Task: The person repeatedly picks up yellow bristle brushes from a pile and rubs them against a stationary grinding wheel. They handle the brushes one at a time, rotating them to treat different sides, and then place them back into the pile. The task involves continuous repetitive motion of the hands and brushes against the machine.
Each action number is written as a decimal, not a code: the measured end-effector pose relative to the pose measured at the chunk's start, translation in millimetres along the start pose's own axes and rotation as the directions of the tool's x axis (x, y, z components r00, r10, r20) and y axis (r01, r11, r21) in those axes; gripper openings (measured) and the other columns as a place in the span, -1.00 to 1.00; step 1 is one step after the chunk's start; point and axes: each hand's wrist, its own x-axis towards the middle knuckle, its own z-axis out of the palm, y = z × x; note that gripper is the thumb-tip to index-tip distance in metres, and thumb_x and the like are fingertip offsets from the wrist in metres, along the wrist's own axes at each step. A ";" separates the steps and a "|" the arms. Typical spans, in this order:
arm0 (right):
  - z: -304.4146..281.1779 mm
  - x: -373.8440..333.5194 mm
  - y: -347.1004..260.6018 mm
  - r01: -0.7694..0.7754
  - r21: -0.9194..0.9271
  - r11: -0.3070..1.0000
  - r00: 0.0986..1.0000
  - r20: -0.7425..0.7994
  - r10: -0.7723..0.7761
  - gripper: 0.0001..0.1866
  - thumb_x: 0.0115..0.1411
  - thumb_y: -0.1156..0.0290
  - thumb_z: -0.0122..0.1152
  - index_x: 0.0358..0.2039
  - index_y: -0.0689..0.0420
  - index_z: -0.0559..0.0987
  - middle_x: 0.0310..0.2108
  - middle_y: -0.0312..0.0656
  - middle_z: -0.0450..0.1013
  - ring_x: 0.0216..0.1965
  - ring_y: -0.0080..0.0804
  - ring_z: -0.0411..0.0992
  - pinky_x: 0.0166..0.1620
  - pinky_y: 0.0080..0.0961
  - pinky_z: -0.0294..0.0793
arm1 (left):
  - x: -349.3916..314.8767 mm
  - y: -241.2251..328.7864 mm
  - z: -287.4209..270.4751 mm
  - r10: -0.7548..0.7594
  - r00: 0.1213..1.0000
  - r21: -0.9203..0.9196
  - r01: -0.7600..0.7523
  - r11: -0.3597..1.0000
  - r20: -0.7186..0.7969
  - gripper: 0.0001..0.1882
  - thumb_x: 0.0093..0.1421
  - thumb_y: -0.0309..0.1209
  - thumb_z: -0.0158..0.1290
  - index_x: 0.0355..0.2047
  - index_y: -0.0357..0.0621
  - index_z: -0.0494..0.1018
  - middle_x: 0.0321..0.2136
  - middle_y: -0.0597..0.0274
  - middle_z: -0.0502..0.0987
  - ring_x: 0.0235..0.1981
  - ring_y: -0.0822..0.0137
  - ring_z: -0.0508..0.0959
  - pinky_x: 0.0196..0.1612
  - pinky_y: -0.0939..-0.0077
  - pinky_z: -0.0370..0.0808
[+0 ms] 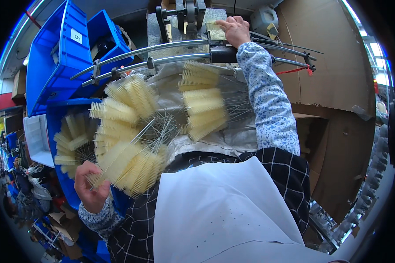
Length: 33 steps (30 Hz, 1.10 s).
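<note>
My left hand (92, 184) is closed on the tip of a pale-yellow wire-stemmed bottle brush (120, 163), at the near end of a fanned pile of such brushes (118, 109). Their twisted wire stems point inward to the right. A second stack of brushes (204, 105) lies on the cloth to the right, stems toward my right forearm. My right hand (235, 30) is up at a metal machine (186, 19), fingers pinched around something thin and pale yellow; its kind is hard to make out.
Two metal rails (171, 51) cross in front of the machine. Blue bins (57, 57) stand at the left; a lower blue bin (70, 105) holds more brushes. A big cardboard sheet (329, 52) walls off the right. A white plastic jug (264, 18) stands behind my right hand.
</note>
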 end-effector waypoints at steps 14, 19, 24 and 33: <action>4.6 -35.2 53.1 -0.265 0.112 0.958 0.954 -0.114 0.278 -0.55 -0.01 0.21 0.12 -0.05 -0.04 0.39 -0.12 -0.29 0.33 0.03 -0.32 0.17 -0.05 -0.19 0.15 | 14.8 -3.2 3.8 0.045 0.999 -0.076 -0.045 0.996 -0.002 -0.66 -0.12 -0.33 0.10 -0.40 -0.20 0.24 -0.51 0.25 0.26 -0.49 0.46 0.24 -0.38 0.62 0.19; 26.0 -31.8 57.3 -0.183 0.302 0.935 0.936 -0.239 0.260 -0.63 -0.02 0.30 0.11 -0.14 0.02 0.46 -0.23 -0.23 0.41 -0.17 -0.28 0.36 -0.14 -0.27 0.29 | 21.8 -2.9 4.1 0.103 0.995 -0.066 -0.102 0.993 0.011 -0.66 -0.12 -0.33 0.10 -0.39 -0.20 0.23 -0.51 0.24 0.25 -0.49 0.46 0.24 -0.38 0.61 0.19; 27.5 -24.8 33.5 -0.153 0.317 0.936 0.947 -0.225 0.231 -0.65 -0.05 0.38 0.08 -0.17 0.05 0.47 -0.24 -0.23 0.41 -0.17 -0.28 0.37 -0.16 -0.26 0.31 | 22.3 0.5 1.3 0.110 0.993 -0.065 -0.113 0.991 -0.044 -0.66 -0.12 -0.33 0.10 -0.39 -0.21 0.23 -0.52 0.25 0.25 -0.49 0.46 0.24 -0.38 0.62 0.19; 15.6 -16.7 -21.8 -0.173 0.284 0.943 0.946 -0.217 0.239 -0.69 -0.07 0.41 0.06 -0.23 0.07 0.48 -0.28 -0.22 0.42 -0.20 -0.28 0.38 -0.21 -0.25 0.34 | 17.9 4.4 -8.8 0.097 0.991 -0.041 -0.101 0.994 -0.094 -0.65 -0.10 -0.30 0.09 -0.39 -0.22 0.23 -0.53 0.27 0.25 -0.51 0.50 0.23 -0.42 0.64 0.18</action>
